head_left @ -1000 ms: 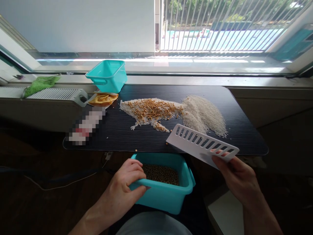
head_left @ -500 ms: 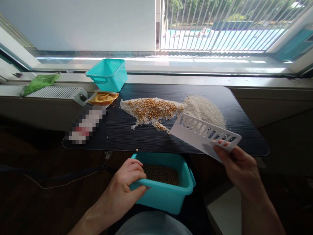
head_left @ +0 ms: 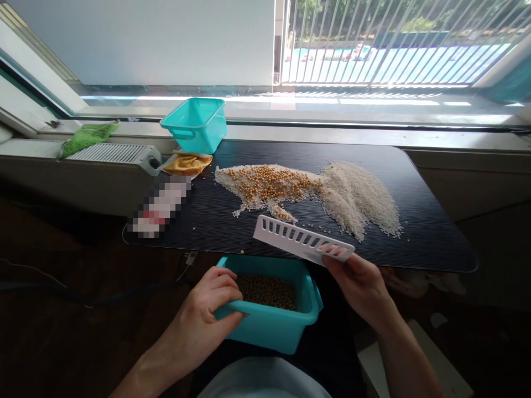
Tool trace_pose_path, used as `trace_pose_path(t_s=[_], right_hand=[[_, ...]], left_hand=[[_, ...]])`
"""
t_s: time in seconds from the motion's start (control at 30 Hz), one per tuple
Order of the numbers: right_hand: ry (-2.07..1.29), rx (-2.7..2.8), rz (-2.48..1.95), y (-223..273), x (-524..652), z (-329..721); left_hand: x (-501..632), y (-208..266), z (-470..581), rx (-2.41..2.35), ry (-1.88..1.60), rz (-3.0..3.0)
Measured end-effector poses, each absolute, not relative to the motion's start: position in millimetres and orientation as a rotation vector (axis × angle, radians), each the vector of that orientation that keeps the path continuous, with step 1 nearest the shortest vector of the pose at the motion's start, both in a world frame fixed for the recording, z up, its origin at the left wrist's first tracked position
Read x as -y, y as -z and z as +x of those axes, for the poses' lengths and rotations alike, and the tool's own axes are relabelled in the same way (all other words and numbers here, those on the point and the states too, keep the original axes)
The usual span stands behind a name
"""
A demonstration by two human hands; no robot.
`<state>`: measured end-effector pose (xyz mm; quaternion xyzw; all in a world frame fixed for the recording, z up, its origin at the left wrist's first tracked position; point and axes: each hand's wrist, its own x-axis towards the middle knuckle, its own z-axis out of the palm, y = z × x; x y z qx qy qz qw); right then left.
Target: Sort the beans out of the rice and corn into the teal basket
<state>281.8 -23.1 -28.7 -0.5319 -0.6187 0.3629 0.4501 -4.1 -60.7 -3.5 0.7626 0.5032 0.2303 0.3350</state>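
My left hand (head_left: 213,307) grips the near left rim of a turquoise plastic bin (head_left: 269,330), which is below the table's front edge. Many small brownish round grains (head_left: 267,292) lie inside it. In my right hand (head_left: 365,284) is a white slotted plastic plate (head_left: 286,243), pinched at its right end and tilted above the front edge of the table. Beyond the plate, yellow-orange pea-like balls (head_left: 265,182) lie over white rice-like grains. They adjoin a larger pile of white grains (head_left: 365,190) on the right.
The dark table (head_left: 431,232) stands against the window sill. A second turquoise bin (head_left: 207,130) sits at the back left, near an orange-yellow cloth-like item (head_left: 187,163) and a blurred-out object (head_left: 161,207). A green cloth (head_left: 89,137) lies on the radiator (head_left: 120,155).
My right hand has brought the slotted plate left and toward the front edge, away from the white pile, where a gap now shows. The left hand keeps its hold. The view has shifted slightly.
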Motion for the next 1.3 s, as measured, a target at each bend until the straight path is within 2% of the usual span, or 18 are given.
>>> trace_pose_path(t_s=[0.23, 0.43, 0.53, 1.3], right_hand=[[-1.036, 1.707, -1.298, 23.2, 23.0, 272.2], [-0.614, 1.280, -1.468, 11.8, 25.5, 297.5], [-0.532, 1.088, -1.562, 17.3, 21.0, 306.4], [-0.664, 1.103, -1.527, 21.3, 18.7, 309.4]], left_hand=[[62.1, 2.4, -16.1, -1.352, -0.649, 1.984], [62.7, 2.6, -7.4, -1.314, -0.643, 1.968], [62.3, 3.0, -1.6, -1.294, -0.618, 1.973], [60.3, 3.0, 7.0, -1.268, -0.581, 1.979]])
